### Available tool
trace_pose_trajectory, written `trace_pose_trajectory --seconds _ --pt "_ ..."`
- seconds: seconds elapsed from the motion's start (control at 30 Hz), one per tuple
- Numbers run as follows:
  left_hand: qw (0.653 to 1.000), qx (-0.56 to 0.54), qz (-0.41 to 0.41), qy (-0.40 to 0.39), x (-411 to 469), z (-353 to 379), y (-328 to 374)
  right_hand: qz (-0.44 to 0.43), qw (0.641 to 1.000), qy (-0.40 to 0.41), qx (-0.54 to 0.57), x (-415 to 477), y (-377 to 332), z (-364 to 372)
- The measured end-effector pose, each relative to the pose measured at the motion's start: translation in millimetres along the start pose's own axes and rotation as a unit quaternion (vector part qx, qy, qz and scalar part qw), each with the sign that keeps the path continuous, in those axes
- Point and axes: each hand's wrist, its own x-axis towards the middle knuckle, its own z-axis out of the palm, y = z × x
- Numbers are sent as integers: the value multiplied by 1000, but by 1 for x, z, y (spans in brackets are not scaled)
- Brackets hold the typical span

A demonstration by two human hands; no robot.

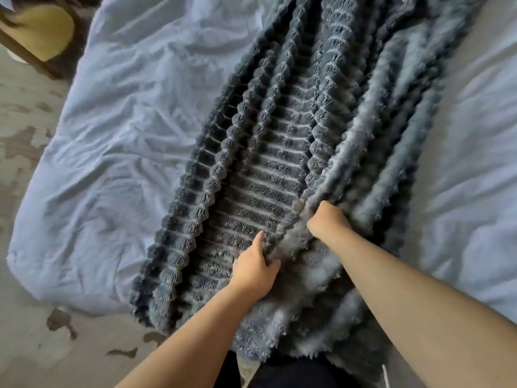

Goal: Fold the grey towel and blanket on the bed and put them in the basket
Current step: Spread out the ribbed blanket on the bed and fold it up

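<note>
Grey ribbed blanket [279, 152] runs long toward 12 o'clock from both hands; left hand [256, 271] and right hand [328, 219] pinch one inner edge, right farther up

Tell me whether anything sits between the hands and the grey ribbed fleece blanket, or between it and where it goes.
Nothing stands between them: the left hand and right hand both grip a fold of the grey ribbed fleece blanket on the pale blue bedsheet. No basket is in view, so that path cannot be judged.

Head view, steeply downward, close over bed [112, 135]
</note>
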Motion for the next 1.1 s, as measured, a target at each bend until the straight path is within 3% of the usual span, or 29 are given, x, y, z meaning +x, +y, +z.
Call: trace_pose_trajectory --seconds 0.07,0.13,0.23,0.3,0.37,0.43,0.53,0.7,0.8,0.9,1.0,1.1 --pt "996 -59 -30 -51 -1 3 12 -13 995 -35 94 -1 13 -3" --pt "995 -92 -9 -47 -7 4 26 -21 984 -52 171 -8 25 -11" --pt "995 -49 76 -50 -26 4 46 -3 974 81 210 -16 33 -31" --pt "988 11 145 -48 -41 5 54 2 949 179 261 -19 23 -47" --pt "979 42 198 -35 -52 6 59 -28 944 210 252 -18 5 -62" --pt "975 33 221 -2 -60 4 62 -64 976 161 134 -14 -7 -70" --pt "979 17 198 35 -64 -2 66 -45 996 79 -1 -1 -3 -77" --pt "994 -24 100 44 -67 -10 74 31 999 21 -3 14 27 -89" --pt "993 -99 61 -9 -67 -10 76 53 998 17 -14 16 46 -97" --pt "987 -130 73 -67 -67 -10 75 36 996 61 -45 21 58 -110" --pt "981 -163 82 -58 -69 -16 73 5 989 140 47 24 55 -130" --pt "975 -210 72 -19 -69 -29 69 9 959 156 236 19 38 -152"
